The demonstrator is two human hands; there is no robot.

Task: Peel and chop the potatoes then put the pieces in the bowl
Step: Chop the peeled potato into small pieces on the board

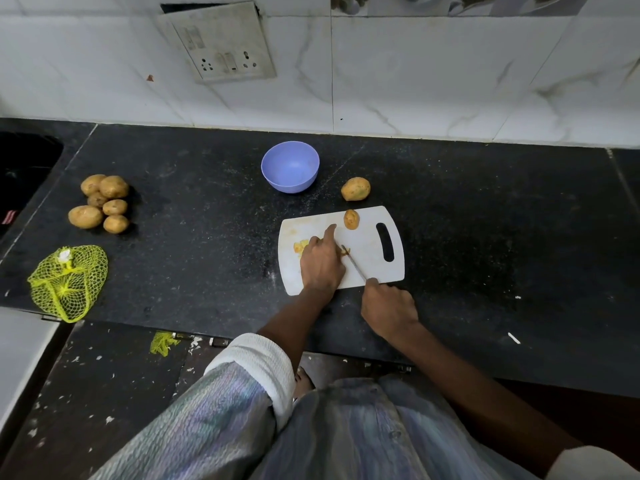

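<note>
- We're mid-chop, centre frame: right hand has its grip around the knife; left hand steadies a potato piece, forefinger out.
- Next, probably: pieces into the bowl.

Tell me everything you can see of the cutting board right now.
The board is white, looks like plastic, with rounded corners and a slotted handle hole at its right end. It lies flat on the black counter, below the bowl. The left hand rests on it beside yellow pieces; a potato piece sits near its far edge. The knife, in the right hand, lies across it.
</note>
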